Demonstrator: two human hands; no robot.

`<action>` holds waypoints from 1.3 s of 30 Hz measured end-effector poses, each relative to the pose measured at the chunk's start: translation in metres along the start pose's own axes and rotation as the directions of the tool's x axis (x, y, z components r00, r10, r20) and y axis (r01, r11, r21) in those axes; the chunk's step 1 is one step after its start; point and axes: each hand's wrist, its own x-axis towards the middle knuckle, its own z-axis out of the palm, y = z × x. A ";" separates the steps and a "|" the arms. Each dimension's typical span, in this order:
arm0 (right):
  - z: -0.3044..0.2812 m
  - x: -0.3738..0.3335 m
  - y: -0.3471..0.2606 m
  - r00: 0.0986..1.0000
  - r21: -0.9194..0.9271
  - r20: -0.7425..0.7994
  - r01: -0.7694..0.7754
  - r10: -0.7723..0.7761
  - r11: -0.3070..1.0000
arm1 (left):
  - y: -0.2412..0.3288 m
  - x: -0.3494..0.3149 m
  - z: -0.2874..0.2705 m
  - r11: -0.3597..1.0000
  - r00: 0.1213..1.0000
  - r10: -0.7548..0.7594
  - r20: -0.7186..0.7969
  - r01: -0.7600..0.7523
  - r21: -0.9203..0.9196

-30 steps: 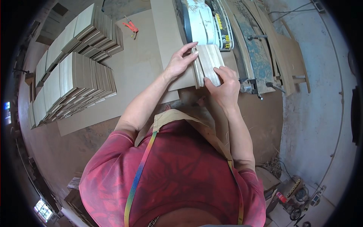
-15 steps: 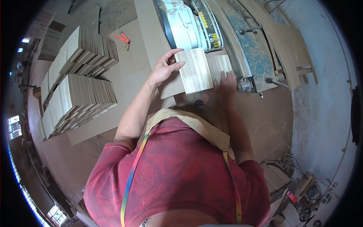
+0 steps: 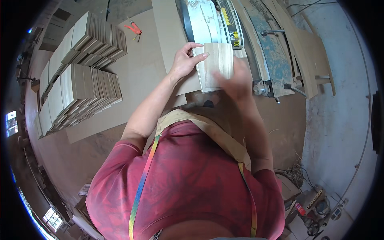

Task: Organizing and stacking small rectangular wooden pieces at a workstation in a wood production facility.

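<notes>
My left hand [image 3: 187,63] is closed on the left edges of two pale wooden boards, its thumb pressing on the upper one. The top board [image 3: 219,60] lies over the lower board [image 3: 199,71], whose left strip and bottom edge show. At the right edge of the top board is my right hand [image 3: 240,80], smeared by motion. Its thumb lies across the board's face, and its other fingers are hidden or blurred. Just beyond the boards stands a white and black container [image 3: 210,22].
Stacks of thin wooden boards [image 3: 94,84] stand at the left. Red-handled pliers [image 3: 134,29] lie on a flat brown sheet [image 3: 142,60]. A worn blue metal machine part [image 3: 272,52] with protruding rods is on the right, before a pale wall [image 3: 340,100].
My right hand has moved left and up, bringing a second board over the one in my left hand. The two boards now overlap. The view has shifted slightly.
</notes>
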 end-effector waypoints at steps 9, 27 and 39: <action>0.019 -0.022 -0.053 0.974 -0.427 -0.056 0.174 -0.217 0.888 | 0.000 -0.001 0.002 0.992 0.997 0.073 -0.038 -0.069 0.109; 0.027 -0.043 0.114 0.975 -0.504 -0.155 0.058 -0.156 0.862 | 0.018 0.002 -0.024 0.998 0.951 -0.046 0.305 0.056 -0.024; 0.046 -0.014 0.135 0.976 -0.704 -0.148 0.010 -0.161 0.710 | 0.014 0.009 -0.023 0.995 0.961 -0.096 0.258 0.087 0.045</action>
